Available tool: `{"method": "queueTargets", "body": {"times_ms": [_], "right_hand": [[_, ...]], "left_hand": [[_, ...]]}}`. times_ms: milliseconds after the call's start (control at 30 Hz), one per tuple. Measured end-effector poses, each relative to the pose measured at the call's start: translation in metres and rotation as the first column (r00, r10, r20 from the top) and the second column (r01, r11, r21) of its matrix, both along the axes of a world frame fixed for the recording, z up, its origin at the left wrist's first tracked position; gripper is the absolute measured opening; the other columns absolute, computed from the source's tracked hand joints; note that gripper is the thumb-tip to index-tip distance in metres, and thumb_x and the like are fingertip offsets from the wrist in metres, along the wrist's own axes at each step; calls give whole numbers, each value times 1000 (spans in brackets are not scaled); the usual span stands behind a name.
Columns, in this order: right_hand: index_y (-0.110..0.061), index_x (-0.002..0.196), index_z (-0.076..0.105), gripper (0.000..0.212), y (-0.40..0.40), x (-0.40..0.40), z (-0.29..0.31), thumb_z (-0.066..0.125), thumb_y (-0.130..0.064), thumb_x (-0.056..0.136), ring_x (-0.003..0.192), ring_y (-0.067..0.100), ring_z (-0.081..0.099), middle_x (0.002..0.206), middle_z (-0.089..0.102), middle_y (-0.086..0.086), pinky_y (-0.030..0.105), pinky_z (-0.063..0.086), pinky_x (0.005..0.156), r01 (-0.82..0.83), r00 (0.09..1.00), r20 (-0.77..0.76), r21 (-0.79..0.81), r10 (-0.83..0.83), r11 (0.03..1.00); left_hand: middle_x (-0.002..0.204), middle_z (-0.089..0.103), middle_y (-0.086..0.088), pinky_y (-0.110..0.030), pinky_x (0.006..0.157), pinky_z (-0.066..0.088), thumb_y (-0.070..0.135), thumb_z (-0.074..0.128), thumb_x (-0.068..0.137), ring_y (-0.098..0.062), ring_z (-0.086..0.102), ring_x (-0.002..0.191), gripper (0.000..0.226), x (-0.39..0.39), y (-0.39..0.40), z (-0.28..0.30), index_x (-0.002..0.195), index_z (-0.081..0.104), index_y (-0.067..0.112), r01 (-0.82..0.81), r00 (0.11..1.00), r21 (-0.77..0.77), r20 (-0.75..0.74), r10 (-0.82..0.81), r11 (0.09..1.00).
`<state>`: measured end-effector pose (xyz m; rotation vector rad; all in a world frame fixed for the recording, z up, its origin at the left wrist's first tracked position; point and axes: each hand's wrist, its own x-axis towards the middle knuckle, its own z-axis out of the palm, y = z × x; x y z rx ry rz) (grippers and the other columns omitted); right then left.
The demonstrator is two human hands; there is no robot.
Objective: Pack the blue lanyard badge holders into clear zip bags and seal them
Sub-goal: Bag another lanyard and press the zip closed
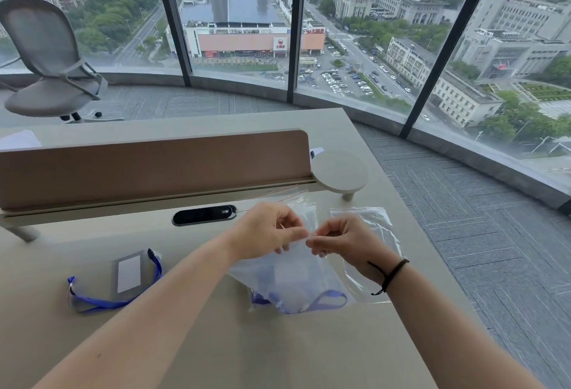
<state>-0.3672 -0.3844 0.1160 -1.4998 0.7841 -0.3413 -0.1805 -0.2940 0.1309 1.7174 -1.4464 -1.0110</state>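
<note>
Holding the top edge of a clear zip bag [296,277] between them, the left hand [267,231] and the right hand [343,241] meet above the middle of the desk [216,342], each with fingers curled in and fingertips pinching the bag's mouth; the exact contact is hard to read because the plastic is nearly see-through and the fingertips overlap it. The bag hangs down from that pinch with its lower end resting on the desk, and inside it a blue lanyard [327,299] shows through the bottom as a loop, while the badge holder with it is only a pale blur behind the film. Whether the zip strip is pressed closed cannot be told. A dark cord bracelet [390,275] circles the right wrist. Just right of the held bag, partly under the right hand and forearm, an empty zip bag [370,234] lies flat on the desk. More clear plastic lies on the far side of the hands, its outline mostly hidden by them. Well to the left, a second badge holder [129,274] lies flat with its blue lanyard [102,303] curled around it, the clip end small and indistinct. Farther back sit a black cable port [204,215], a tan divider panel [148,169] and a round grey stand [340,171]. Beyond the desk, an office chair [49,60] is cut off by the left edge, before tall windows [241,17].
</note>
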Motion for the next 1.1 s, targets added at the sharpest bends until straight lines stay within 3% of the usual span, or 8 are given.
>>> {"method": "queueTargets", "body": {"times_ms": [100, 300, 433, 700, 833, 1100], "right_hand": [[-2, 72, 71, 10, -2, -3, 0, 80, -4, 76, 69, 27, 59, 65, 69, 13, 29, 51, 66, 33, 999, 35, 28, -34, 999], [-6, 66, 69, 15, -6, -8, 0, 77, 1, 77, 60, 18, 62, 64, 68, 13, 25, 53, 62, 36, 998, 58, 40, -38, 999], [-3, 68, 68, 13, -12, -16, -2, 74, 3, 78, 56, 16, 61, 62, 67, 11, 23, 54, 61, 132, 987, 74, 102, -140, 986], [-4, 67, 69, 13, -10, -13, -6, 74, 1, 77, 56, 18, 60, 62, 65, 13, 23, 54, 58, 145, 985, 71, 167, -158, 975], [-3, 66, 63, 15, -16, -17, -1, 77, -9, 69, 56, 18, 58, 63, 62, 12, 25, 55, 60, 175, 976, 98, 196, -197, 965], [-2, 71, 62, 18, -20, -14, -5, 77, -12, 71, 57, 21, 58, 67, 61, 15, 34, 57, 62, 181, 978, 68, 210, -199, 961]], "left_hand": [[72, 72, 6, -25, 63, 56, 19, 76, 88, -6, 65, 61, 4, 4, 3, -6, 91, 76, 16, 37, 999, 43, 28, -38, 998], [66, 73, 6, -19, 61, 54, 13, 75, 88, -6, 68, 60, 8, 12, 8, -7, 81, 77, 12, -12, 1000, 84, 18, 11, 996], [66, 74, 4, -21, 63, 54, 11, 75, 88, -7, 68, 60, 13, 32, 16, -11, 76, 75, 16, -25, 999, 134, 37, 20, 991], [68, 72, 7, -23, 62, 53, 12, 69, 93, -4, 64, 59, 18, 40, 24, -17, 77, 70, 19, -11, 996, 138, 87, -1, 990], [66, 72, 7, -21, 60, 52, 9, 72, 90, -5, 63, 58, 15, 51, 30, -19, 77, 74, 17, -33, 995, 126, 94, 21, 992], [65, 70, 2, -24, 59, 54, 11, 68, 94, -7, 63, 57, 16, 72, 40, -29, 78, 71, 9, -109, 991, 117, 88, 99, 987]]}}
